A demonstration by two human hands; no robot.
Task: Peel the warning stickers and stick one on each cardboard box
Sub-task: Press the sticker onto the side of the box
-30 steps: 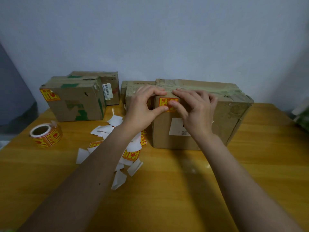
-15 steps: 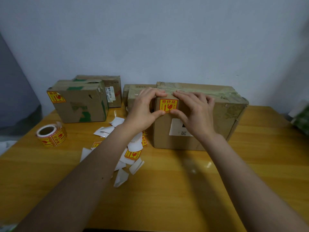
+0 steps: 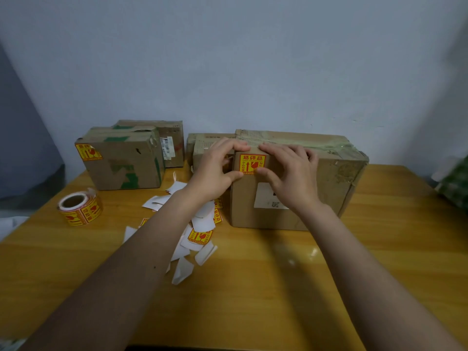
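Head view: I am pressing a yellow and red warning sticker point(image 3: 252, 164) onto the front face of the large cardboard box point(image 3: 316, 196), at its upper left corner, about 12 o'clock from me on the tabletop point(image 3: 278, 287). My left hand point(image 3: 215, 168) is framing the sticker's left side; its thumb is lying along the box face at the sticker's lower left edge and its fingers are curling over the box's top edge, so my left grip is bent around that corner. My right hand point(image 3: 291, 173) is sitting at the sticker's right side, thumb pressing the lower right corner, fingers reaching fairly straight onto the top edge; that grip is holding nothing.

At 10 o'clock a smaller cardboard box point(image 3: 121, 165) is standing with its own sticker point(image 3: 88, 152) on its upper left corner, and another box point(image 3: 172, 140) is standing just behind it. A fourth box point(image 3: 202, 145) is showing behind my left hand. The sticker roll point(image 3: 79, 210) is lying at 9 o'clock, near the tabletop's left edge. White backing scraps point(image 3: 192, 239) and a few loose stickers are lying scattered under my left forearm.
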